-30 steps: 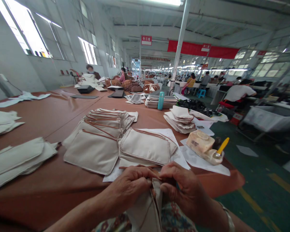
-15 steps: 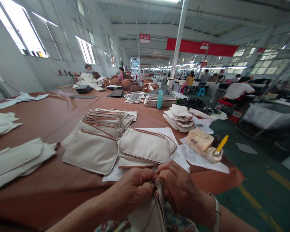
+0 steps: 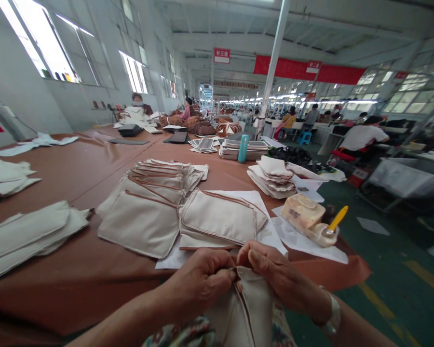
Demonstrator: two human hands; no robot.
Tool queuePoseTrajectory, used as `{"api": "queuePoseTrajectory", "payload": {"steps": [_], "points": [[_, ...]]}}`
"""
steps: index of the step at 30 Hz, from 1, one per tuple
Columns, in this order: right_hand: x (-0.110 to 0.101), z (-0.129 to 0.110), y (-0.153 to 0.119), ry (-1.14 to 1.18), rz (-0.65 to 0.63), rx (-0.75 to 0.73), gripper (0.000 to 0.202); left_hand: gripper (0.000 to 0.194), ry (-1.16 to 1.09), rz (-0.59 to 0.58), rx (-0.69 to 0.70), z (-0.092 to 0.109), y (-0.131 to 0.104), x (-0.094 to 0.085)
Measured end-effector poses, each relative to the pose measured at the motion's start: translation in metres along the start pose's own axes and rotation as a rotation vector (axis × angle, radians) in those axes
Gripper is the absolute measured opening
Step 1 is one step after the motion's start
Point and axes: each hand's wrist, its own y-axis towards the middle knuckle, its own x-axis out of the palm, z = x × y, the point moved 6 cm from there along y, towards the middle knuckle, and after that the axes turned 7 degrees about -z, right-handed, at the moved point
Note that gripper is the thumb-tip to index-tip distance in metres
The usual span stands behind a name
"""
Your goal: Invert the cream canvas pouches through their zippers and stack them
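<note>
Both hands meet at the bottom middle over a cream fabric piece [image 3: 258, 301] with a brown-edged opening down its middle. My left hand [image 3: 202, 277] pinches the piece's top edge beside the opening. On the other side of the opening, my right hand [image 3: 275, 272] is closed on its upper corner, thumb bent on top. The lower part of the piece hangs over the lap. Just beyond the hands, a stack of cream pieces with brown trim [image 3: 219, 217] lies on white paper [image 3: 169, 258], and a fanned pile of similar pieces [image 3: 139, 224] is to its left.
More cream pieces [image 3: 29, 233] lie at the left on the brown table [image 3: 104, 277]. At the right are another cream stack [image 3: 271, 176], a stained container [image 3: 304, 212] and a yellow-handled brush [image 3: 338, 219]. A turquoise bottle [image 3: 243, 148] stands farther back. People sit beyond.
My right hand has shifted slightly right and its thumb now shows. The fabric's right half is spread wider and more of it is visible. The view has turned slightly.
</note>
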Motion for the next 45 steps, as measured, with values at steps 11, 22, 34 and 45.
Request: {"api": "queuePoseTrajectory", "payload": {"steps": [11, 22, 34, 45], "points": [[0.001, 0.003, 0.009, -0.231, 0.108, 0.107, 0.006, 0.018, 0.246, 0.123, 0.061, 0.002, 0.0, 0.0], [0.008, -0.027, -0.01, -0.46, 0.069, -0.404, 0.014, 0.043, -0.3, 0.122, 0.028, -0.013, 0.003, -0.005], [0.015, -0.026, -0.032, -0.878, 0.059, -0.578, 0.016, 0.053, -0.31, -0.169, 0.035, -0.017, 0.01, 0.009], [-0.006, -0.017, -0.015, -0.157, -0.164, 0.039, 0.045, 0.046, 0.124, -0.206, 0.193, 0.016, 0.001, 0.005]]}}
